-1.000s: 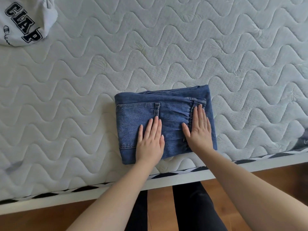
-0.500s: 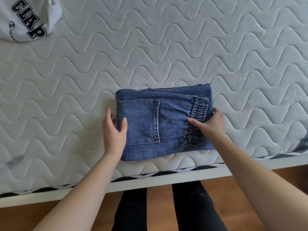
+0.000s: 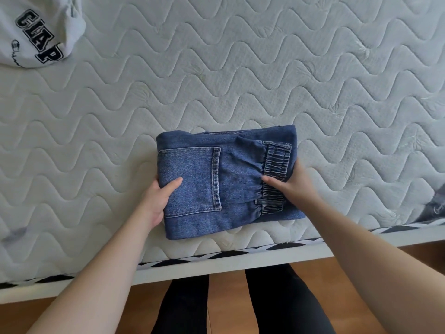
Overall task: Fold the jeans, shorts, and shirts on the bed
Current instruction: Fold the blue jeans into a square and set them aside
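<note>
A folded bundle of dark blue denim jeans (image 3: 226, 182) lies on the white quilted mattress (image 3: 240, 68) with wavy stitching, close to its near edge. The bundle is a compact rectangle, with a stitched back pocket (image 3: 190, 179) facing up on its left half and a gathered elastic cuff (image 3: 275, 177) on its right half.

The left hand (image 3: 156, 201) grips the left edge of the jeans: the thumb lies on top of the denim at the lower corner of the pocket, and the remaining fingers curl under the bundle, out of sight. The right hand (image 3: 293, 184) clamps the opposite edge, its thumb pressed across the elastic cuff and its other fingers tucked beneath the fabric. Both hands thus pinch the bundle from its two short sides, with the jeans spanning the gap between them. Whether the bundle is lifted off the mattress or resting on it cannot be told.

Far beyond the left hand, in the upper left corner, sits a white garment with bold black block letters (image 3: 36, 32), well apart from the jeans. Out past the right hand, at the right margin near the mattress edge, a small piece of grey fabric (image 3: 437, 206) shows. Nearer to the person than both hands runs the black-and-white patterned mattress border (image 3: 240, 251) and a white bed frame (image 3: 240, 261); below that, two legs in black trousers (image 3: 240, 302) stand on a brown wooden floor (image 3: 226, 304).
</note>
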The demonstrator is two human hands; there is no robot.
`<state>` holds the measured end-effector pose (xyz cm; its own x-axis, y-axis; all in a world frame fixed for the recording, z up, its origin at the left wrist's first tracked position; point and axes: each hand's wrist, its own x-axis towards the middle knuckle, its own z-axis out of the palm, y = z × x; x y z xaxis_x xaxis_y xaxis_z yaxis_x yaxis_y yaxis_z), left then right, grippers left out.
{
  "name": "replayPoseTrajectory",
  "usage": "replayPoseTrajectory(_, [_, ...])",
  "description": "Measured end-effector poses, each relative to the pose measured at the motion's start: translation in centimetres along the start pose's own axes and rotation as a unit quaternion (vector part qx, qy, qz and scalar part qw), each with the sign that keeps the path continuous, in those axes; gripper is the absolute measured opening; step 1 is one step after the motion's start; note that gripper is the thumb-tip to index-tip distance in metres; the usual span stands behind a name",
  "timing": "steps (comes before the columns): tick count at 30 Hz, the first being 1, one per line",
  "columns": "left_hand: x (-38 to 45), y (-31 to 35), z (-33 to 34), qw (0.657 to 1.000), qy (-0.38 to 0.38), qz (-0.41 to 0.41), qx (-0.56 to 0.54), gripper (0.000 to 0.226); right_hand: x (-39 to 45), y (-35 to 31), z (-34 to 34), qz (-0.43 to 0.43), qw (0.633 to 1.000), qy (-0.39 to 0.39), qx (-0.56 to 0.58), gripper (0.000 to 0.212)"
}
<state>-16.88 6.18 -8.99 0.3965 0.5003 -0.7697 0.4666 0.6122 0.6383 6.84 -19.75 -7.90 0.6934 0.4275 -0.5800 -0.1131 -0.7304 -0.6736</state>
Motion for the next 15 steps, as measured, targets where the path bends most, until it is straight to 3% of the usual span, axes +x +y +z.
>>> replayPoseTrajectory(7, [-2.9,1.8,1.4,0.991,0.059,0.040,0.109,0.064,-1.7,-1.8,0.2,-0.016,1.000,0.016,0.010,0.052])
replayPoseTrajectory(15, [-12.8,7.7,1.6,0.990,0.006,0.080,0.114,0.056,-10.3,-6.3,-6.1,-0.044,0.997,0.040,0.046,0.043])
